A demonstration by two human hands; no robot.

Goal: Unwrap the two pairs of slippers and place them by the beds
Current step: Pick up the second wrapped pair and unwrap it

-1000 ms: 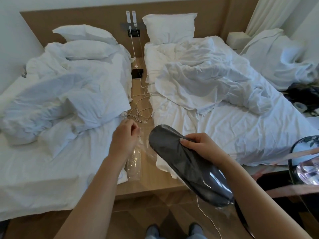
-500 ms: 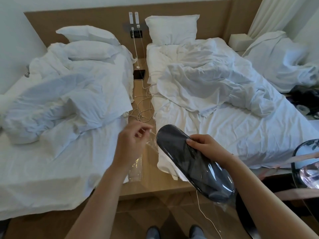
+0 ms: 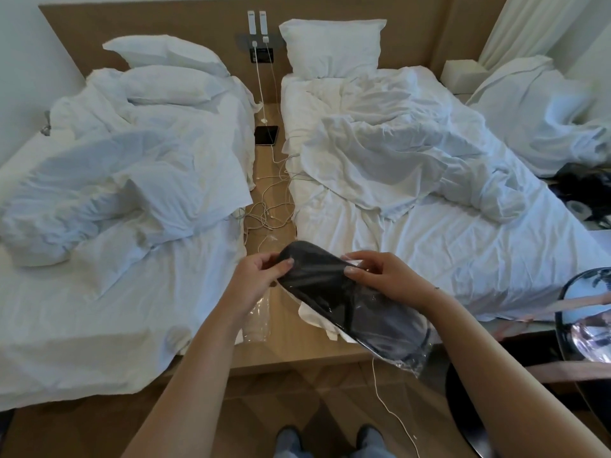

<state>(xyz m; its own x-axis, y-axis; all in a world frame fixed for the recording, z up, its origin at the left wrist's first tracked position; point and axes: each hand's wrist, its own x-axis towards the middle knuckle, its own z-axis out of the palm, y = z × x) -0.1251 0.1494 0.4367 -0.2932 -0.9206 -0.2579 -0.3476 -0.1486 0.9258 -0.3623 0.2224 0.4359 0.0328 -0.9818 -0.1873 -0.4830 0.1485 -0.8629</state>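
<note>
A dark grey pair of slippers point(image 3: 347, 302) sits inside a clear plastic wrapper, held in the air over the wooden strip between two beds. My left hand point(image 3: 261, 276) pinches the upper left end of the pack. My right hand point(image 3: 383, 276) grips its upper right side, thumb on top. The lower end of the wrapper point(image 3: 406, 355) hangs down to the right. A loose, empty clear plastic bag point(image 3: 258, 322) lies on the wood under my left forearm. The left bed point(image 3: 99, 259) and right bed point(image 3: 429, 209) both have rumpled white linen.
A wooden platform point(image 3: 274, 180) between the beds carries tangled white charging cables point(image 3: 267, 213) and a dark phone point(image 3: 266, 135). A white cable point(image 3: 390, 411) trails onto the floor. A round glass table point(image 3: 585, 315) stands at the right. My feet point(image 3: 327, 439) are at the bottom.
My left hand let go of the loose plastic and moved right onto the top end of the slipper pack. Both hands now hold the pack, which has risen slightly.
</note>
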